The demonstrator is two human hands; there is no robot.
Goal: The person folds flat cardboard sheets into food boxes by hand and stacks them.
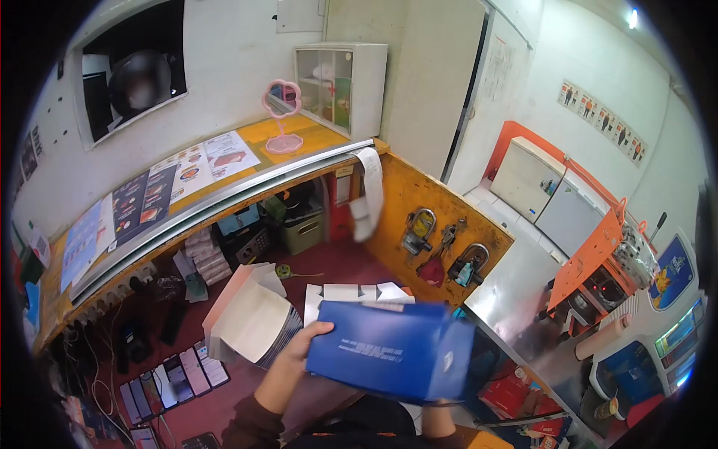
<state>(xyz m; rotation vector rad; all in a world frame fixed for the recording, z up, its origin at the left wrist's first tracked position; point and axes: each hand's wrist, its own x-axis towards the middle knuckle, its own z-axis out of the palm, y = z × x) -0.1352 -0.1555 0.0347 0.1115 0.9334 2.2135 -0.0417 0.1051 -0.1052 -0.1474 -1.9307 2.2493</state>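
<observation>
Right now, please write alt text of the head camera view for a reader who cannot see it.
A person's left hand holds a blue box above a dark red surface; the right hand is mostly hidden behind it. Nearby are an open box and a row of phones, with a pink mirror on a yellow counter.

1. Carton: on the bench.
2. Left of the carton: phones, in a row.
3. Just behind the carton: tape measure.
4. Behind and left of the carton: stacked packets, under the raised shelf; above them, sheets on that shelf.
5. Right of the carton: a box, above the bench.
6. Behind and right of the carton: padlocks on a panel.
</observation>
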